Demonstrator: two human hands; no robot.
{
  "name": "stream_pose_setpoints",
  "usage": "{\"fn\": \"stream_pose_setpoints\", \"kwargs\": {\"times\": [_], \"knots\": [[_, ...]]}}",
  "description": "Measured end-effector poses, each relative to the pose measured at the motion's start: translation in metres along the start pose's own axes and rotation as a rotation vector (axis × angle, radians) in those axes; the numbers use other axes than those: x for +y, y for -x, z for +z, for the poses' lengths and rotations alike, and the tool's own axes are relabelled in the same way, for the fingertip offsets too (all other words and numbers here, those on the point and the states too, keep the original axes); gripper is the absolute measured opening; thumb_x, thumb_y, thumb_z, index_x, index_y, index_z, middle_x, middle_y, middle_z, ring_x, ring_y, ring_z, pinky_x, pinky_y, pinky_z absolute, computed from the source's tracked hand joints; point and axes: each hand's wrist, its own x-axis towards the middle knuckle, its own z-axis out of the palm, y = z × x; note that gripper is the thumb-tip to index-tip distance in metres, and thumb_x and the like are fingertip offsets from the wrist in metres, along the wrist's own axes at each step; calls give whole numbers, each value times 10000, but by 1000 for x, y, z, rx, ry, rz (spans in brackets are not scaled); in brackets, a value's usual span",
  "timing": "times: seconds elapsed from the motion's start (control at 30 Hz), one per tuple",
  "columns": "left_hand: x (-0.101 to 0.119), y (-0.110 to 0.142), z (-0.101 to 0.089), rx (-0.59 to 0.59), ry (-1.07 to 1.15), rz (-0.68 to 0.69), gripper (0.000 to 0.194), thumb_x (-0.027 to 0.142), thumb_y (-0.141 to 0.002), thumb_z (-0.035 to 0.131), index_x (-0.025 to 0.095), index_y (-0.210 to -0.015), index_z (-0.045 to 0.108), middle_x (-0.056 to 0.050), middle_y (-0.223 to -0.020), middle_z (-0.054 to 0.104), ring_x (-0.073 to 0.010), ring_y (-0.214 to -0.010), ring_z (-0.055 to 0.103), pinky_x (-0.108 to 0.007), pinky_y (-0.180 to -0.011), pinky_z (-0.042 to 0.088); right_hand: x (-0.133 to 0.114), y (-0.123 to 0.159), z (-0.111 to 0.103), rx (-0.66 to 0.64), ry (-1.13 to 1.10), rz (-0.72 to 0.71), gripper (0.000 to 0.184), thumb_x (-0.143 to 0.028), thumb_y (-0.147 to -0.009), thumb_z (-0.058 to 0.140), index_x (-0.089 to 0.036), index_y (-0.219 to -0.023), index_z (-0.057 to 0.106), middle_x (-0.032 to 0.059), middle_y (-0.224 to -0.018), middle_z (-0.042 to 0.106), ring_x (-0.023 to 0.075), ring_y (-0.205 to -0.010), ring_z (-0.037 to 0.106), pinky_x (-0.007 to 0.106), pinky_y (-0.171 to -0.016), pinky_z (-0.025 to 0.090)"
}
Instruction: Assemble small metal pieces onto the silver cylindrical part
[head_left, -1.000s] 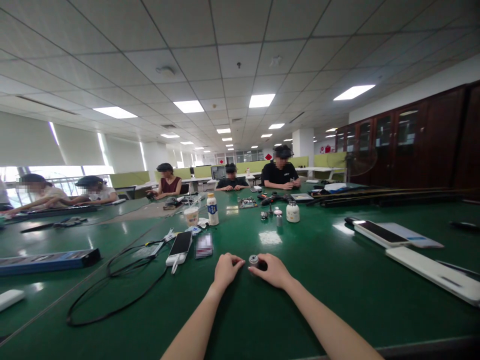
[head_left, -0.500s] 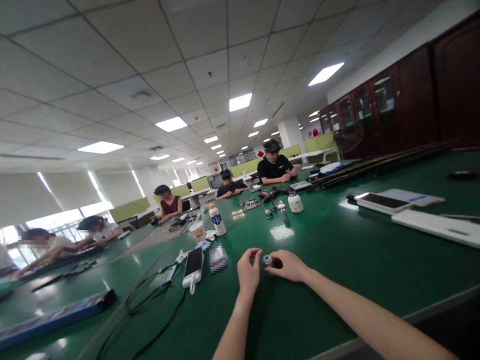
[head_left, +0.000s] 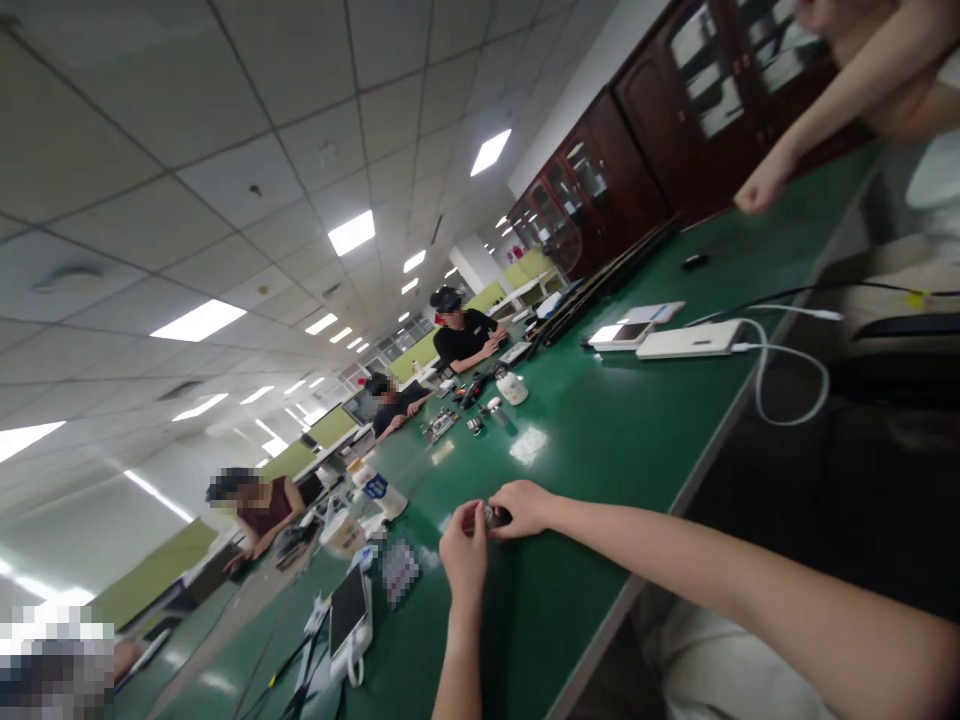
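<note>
My right hand (head_left: 525, 508) grips a metal piece (head_left: 491, 516) at its fingertips; my left hand (head_left: 463, 555), hold unclear, could bump it loose.

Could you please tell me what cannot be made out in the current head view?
- Metal part: head view; mostly hidden by the fingers of the left hand and right hand. Whether the left hand touches it cannot be told.
- Flat item: head view; its print is hidden by pixelation.
- Bottle: head view; label too blurred to read.
- Person at upper right: head view; cut off by the picture's edges.
</note>
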Motion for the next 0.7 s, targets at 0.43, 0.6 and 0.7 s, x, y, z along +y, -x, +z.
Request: {"fn": "stream_pose_setpoints", "kwargs": {"times": [0.43,0.6,0.7], "knots": [[-5,-2,-6,-45,48,0,310,429,-842,476,158,-896,618,-73,-837,692,-186,-774,654,-267,-698,491,0,-1,-2,4,19,9,401,-586,-702,564,-203,-772,658,44,-780,683,204,-723,612,264,-635,390],[-5,2,-9,-15,90,29,255,352,-856,470,161,-865,639,-55,-794,688,-160,-719,638,-256,-676,483,-1,-3,1,-33,30,-23,363,-547,-738,556,-201,-807,642,48,-789,670,208,-743,590,268,-629,374],[-6,4,-9,-9,148,21,227,315,-843,497,163,-893,657,-59,-836,694,-161,-760,644,-259,-714,490,-2,-3,2,-80,22,-30,337,-518,-766,540,-196,-807,629,46,-785,659,195,-740,578,264,-638,373]]}}
